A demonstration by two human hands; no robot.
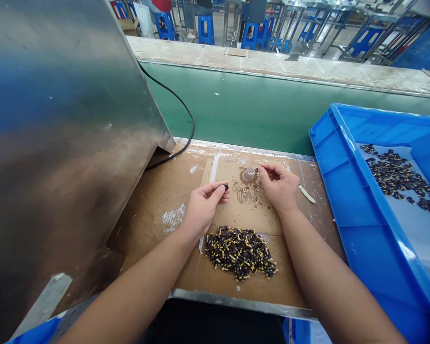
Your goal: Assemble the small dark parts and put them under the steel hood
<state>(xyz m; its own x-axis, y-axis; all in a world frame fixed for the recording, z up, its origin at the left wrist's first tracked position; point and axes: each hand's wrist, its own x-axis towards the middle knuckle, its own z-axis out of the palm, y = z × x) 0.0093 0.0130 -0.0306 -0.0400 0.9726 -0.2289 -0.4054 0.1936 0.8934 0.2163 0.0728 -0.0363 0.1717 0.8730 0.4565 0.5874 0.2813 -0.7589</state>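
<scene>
My left hand (208, 205) is closed, with a small black part (226, 187) pinched between thumb and fingertips. To its right, my right hand (278, 186) is also closed in a pinch; a tiny dark piece (257, 169) just shows at its fingertips. Those fingertips are beside a small clear plastic cup (250, 175), which sits on a wet, stained patch of cardboard. Below both hands lies a heap of small black parts with yellow ends (240, 253). What the right fingers grip is mostly covered by them.
A blue crate (365, 191) at the right holds more black-and-yellow parts (401, 174) on a pale sheet. A large metal housing (57, 143) stands left, with a black cable (186, 107) behind. A whitish strip (307, 194) lies near my right hand. A green barrier (236, 105) runs behind.
</scene>
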